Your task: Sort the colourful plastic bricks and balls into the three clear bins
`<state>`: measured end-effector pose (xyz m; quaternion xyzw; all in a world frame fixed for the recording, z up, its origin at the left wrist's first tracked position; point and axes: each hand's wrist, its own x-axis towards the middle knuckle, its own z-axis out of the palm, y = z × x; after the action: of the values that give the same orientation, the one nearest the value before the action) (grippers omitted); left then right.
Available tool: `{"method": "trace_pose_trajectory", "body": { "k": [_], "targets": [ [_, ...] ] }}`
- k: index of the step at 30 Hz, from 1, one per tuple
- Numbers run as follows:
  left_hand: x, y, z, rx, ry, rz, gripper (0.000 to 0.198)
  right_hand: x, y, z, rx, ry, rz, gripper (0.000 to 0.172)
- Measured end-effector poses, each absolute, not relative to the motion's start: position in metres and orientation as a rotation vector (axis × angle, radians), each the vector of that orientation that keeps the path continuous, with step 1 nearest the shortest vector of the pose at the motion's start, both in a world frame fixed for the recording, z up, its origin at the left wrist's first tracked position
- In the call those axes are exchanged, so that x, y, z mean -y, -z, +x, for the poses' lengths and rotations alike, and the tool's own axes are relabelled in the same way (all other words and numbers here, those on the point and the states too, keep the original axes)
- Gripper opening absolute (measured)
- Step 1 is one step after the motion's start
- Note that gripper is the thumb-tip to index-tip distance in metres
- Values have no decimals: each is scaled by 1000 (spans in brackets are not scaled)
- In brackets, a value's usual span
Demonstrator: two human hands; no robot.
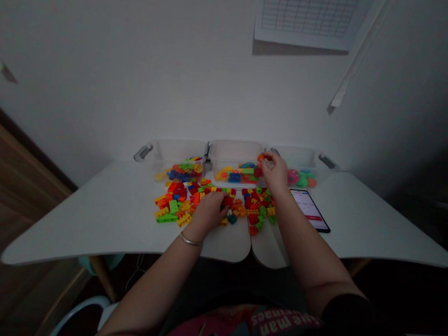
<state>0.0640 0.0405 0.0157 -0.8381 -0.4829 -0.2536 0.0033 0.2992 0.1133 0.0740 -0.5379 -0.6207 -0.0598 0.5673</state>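
White desk (126, 203) spans the scene from left to right. At its far left stands a clear plastic bin (180, 150), part filled with mixed toy pieces. Loose plastic building bricks (240, 208), red, orange, yellow, green and blue, lie in a spread nearer, in front of the bins. The left hand (209, 212), bangle (189, 240) at the wrist, rests over the middle of this spread; its fingers are curled beside a red brick (227, 201), and whether they grip it cannot be told. Beyond stands a middle bin (237, 150) holding bricks. Above its right end, the right hand (276, 173) pinches a small orange piece (260, 156) between its fingers. Further right, a third bin (298, 156) contains pink, green and orange pieces. A smartphone (313, 211), screen lit, lies nearer, beside the right forearm.
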Motion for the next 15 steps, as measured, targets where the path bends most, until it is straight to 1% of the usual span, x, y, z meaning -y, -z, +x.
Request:
{"method": "trace_pose_trajectory", "body": {
  "k": [8, 11, 15],
  "targets": [
    [-39, -16, 64, 1508, 784, -2635, 28, -111, -59, 293, 1742, 298, -1357, 32],
    [-39, -17, 65, 1518, 771, -2634, 28, -108, -51, 292, 1764, 365, -1391, 42],
    [-38, -19, 65, 1535, 767, -2642, 29, -107, -46, 292, 1796, 361, -1408, 50]
  ]
}}
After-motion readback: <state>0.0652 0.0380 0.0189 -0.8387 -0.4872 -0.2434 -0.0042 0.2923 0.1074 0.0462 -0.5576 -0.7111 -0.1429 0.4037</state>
